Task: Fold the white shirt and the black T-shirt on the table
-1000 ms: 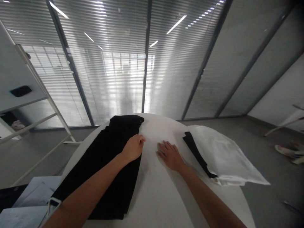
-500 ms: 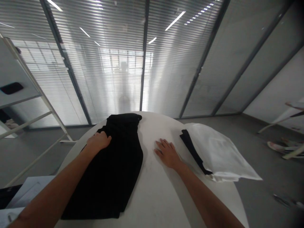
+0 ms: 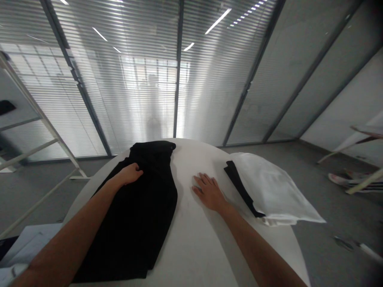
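Observation:
Black pants [image 3: 143, 215], folded lengthwise, lie on the white round table [image 3: 194, 239], waist end at the far side. My left hand [image 3: 130, 174] is over their upper part with its fingers curled closed on the dark cloth; the fingertips are partly hidden. Flat on the bare tabletop, to the right of the pants, rests my right hand [image 3: 208, 192], fingers spread and holding nothing. Further right lies a folded white cloth item [image 3: 269, 187] that looks like a garment or bag, with a dark folded piece [image 3: 241, 189] showing from under its left edge.
White papers [image 3: 32, 243] lie at the lower left beside the table. A whiteboard stand [image 3: 44, 121] is at the left. A glass partition with blinds [image 3: 143, 99] rises behind the table. On the right are a chair leg [image 3: 365, 181] and a shoe [image 3: 338, 179] on the floor.
My left hand has shifted slightly right across the pants, away from their left edge, which now lies flatter. My right hand stays in place. The view has turned a little.

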The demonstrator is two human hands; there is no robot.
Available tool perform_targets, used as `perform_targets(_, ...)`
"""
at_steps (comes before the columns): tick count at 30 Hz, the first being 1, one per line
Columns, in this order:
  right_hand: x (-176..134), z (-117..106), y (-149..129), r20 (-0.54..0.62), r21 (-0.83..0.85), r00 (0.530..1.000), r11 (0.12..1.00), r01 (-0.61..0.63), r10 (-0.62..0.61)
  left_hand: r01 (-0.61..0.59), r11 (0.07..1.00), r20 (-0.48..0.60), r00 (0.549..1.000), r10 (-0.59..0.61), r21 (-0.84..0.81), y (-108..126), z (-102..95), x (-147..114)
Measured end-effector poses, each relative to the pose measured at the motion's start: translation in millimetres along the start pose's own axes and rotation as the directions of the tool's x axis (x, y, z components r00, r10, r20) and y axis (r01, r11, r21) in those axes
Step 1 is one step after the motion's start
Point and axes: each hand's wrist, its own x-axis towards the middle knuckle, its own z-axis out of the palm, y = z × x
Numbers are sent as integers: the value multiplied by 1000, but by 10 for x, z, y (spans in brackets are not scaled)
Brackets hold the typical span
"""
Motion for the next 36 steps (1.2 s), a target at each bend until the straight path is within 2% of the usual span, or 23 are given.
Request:
perform_targets(2,-1,0,1,1,3,1000,1000,3,-3,-71,995,36,997,74,-77,-3,-28,-6)
perform_targets(5,-4,-5,1,-4,8,1000,1000,4,-4,-112,981,-14,994,111,-158,127,-132,-37)
perform_targets(8,-3,-8,1,-1,13,1000,1000,-3,3,-106,928,-41,994,98,-357,425,-262,-81)
perform_targets(11,0,-8,3,4,19,1000,1000,-11,11,-74,779,15,994,106,-623,831,-293,-104)
perform_targets(12,1,-8,1,5,22,1000,1000,-9,9,-90,732,20,990,140,-676,976,-261,-102)
perform_targets(14,5,-9,-4,0,27,1000,1000,-8,8,-181,679,-44,976,213,-712,1263,-126,-88)
perform_targets(18,33,-30,-6,-19,48,1000,999,-11,12,-350,633,-91,910,404,-690,1751,330,-89)
perform_targets(20,53,-47,17,-33,108,999,994,-12,16,-375,642,-36,879,476,-669,1908,550,-130)
perform_targets(22,67,-62,57,-76,222,993,972,-74,93,-358,675,86,844,530,-645,1985,699,-190)
perform_targets(25,61,-82,115,-146,413,957,894,-172,252,-334,680,243,758,605,-652,1937,742,-264)
perform_targets(26,52,-92,121,-168,449,945,875,-179,280,-336,671,250,744,619,-661,1876,714,-273)
perform_targets(27,42,-106,116,-187,463,940,870,-173,286,-345,664,231,750,620,-663,1792,672,-272)
perform_targets(30,6,-172,28,-238,391,935,907,-156,264,-406,728,94,838,538,-552,1413,529,-209)
perform_targets(32,-19,-222,-87,-232,320,940,932,-170,252,-439,825,-69,893,446,-355,1086,475,-141)
perform_targets(34,-44,-249,-223,-187,278,948,939,-202,259,-390,906,-192,914,358,-164,760,480,-82)
perform_targets(36,-65,-242,-344,-136,243,959,947,-211,248,-295,953,-217,937,274,-71,499,535,-51)
